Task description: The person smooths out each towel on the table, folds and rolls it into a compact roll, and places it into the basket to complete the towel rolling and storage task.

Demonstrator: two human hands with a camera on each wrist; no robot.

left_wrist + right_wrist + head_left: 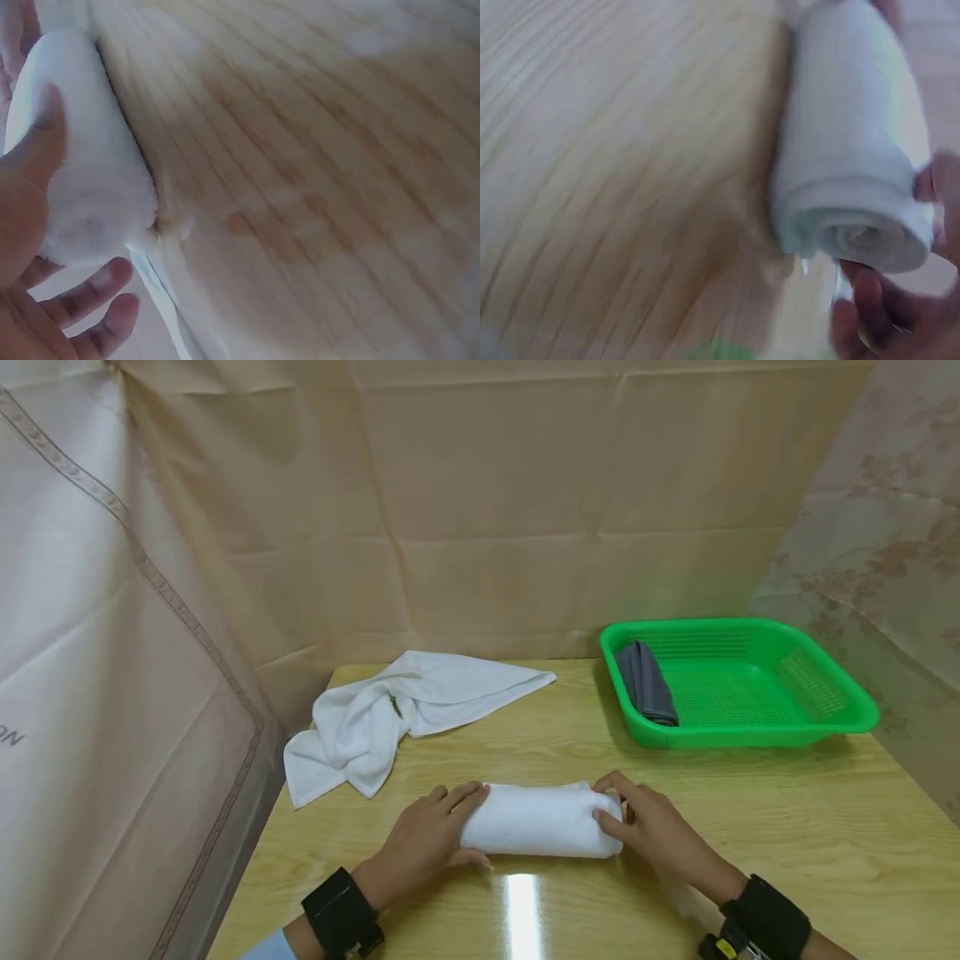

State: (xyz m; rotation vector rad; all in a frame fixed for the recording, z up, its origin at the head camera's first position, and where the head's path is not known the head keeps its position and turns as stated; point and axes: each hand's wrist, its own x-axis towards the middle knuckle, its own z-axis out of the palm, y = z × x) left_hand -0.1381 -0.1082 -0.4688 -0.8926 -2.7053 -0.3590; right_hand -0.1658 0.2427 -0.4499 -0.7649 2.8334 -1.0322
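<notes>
Writing: partial dark letters "ON" on the curtain (90, 635) at far left edge; the rest is cut off. Green basket (825, 727) at far right of the wooden table (787, 843) holds one folded grey cloth (647, 683) along its left wall. Rolled white towel (536, 820) lies near centre. Left hand (427, 842) and right hand (648, 827) each curl around one end, thumbs on the near side, fingers close together on top. Crumpled white towel (390, 714) at far left.

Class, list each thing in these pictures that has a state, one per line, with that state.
rolled white towel: rolled up, lying on the table, gripped at both ends
loose white towel: crumpled, unrolled
grey towel: rolled, in the basket
green basket: upright
left hand: gripping
right hand: gripping
</notes>
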